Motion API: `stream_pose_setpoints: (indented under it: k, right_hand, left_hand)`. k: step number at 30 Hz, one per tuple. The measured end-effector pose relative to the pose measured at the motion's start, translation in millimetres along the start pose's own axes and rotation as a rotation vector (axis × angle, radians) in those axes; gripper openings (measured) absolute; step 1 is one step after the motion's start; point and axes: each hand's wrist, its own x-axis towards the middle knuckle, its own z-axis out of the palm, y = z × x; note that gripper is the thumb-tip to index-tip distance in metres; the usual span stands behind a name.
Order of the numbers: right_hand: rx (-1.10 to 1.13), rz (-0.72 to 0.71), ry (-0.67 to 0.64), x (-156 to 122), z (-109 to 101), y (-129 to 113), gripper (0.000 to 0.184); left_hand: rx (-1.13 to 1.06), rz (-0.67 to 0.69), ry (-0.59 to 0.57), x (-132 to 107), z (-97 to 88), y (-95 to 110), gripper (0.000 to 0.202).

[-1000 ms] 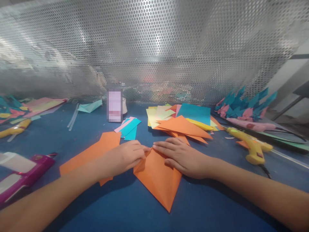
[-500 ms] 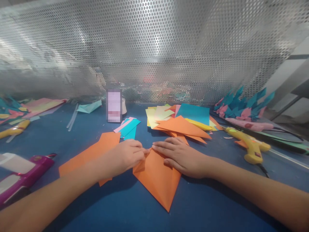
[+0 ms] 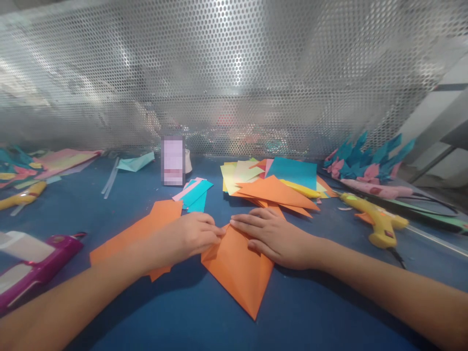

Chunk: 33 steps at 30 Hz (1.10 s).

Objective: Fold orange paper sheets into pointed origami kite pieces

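A folded orange sheet of paper (image 3: pixel 241 273) lies in front of me, one pointed corner toward my body. My left hand (image 3: pixel 199 234) has its fingers drawn together at the sheet's upper left edge, pinching the paper there. Across the upper right part of the same sheet my right hand (image 3: pixel 274 239) rests flat, fingers stretched out and tips close to the top corner. Under my left forearm are more orange sheets (image 3: pixel 127 239), partly covered by it. The left hand's fingertips partly hide the fold they touch.
Beyond my hands lie folded orange papers (image 3: pixel 278 192), a blue sheet (image 3: pixel 292 170) and blue strips (image 3: pixel 197 192). A yellow glue gun (image 3: pixel 383 224) is on the right, a purple tool (image 3: pixel 54 256) on the left. A phone with a blurred screen (image 3: pixel 173 161) stands before the perforated metal panel (image 3: pixel 234 107).
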Motion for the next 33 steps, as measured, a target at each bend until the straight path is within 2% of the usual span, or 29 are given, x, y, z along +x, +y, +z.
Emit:
stream_pose_setpoints:
  k: [5, 15, 22, 28, 33]
  right_hand:
    - [0.005, -0.001, 0.0, -1.3, 0.6, 0.6, 0.049]
    - [0.016, -0.01, -0.037, 0.8, -2.3, -0.6, 0.047]
    - [0.003, -0.02, -0.045, 0.9, -0.2, 0.9, 0.047]
    - [0.004, -0.018, -0.04, 0.5, 0.2, 0.5, 0.047]
    - [0.006, -0.015, -0.045, 1.0, -0.9, -0.3, 0.047]
  left_hand:
    - [-0.104, -0.137, -0.006, -1.0, 3.6, -2.0, 0.022]
    - [-0.035, -0.252, -0.104, -2.2, 2.1, 1.4, 0.026]
    - [-0.048, -0.214, -0.071, -4.1, 3.1, 0.2, 0.024]
    - [-0.042, -0.068, -0.009, -10.5, 7.3, -9.3, 0.02]
    - [-0.037, -0.049, 0.045, -14.7, 9.3, -13.3, 0.017]
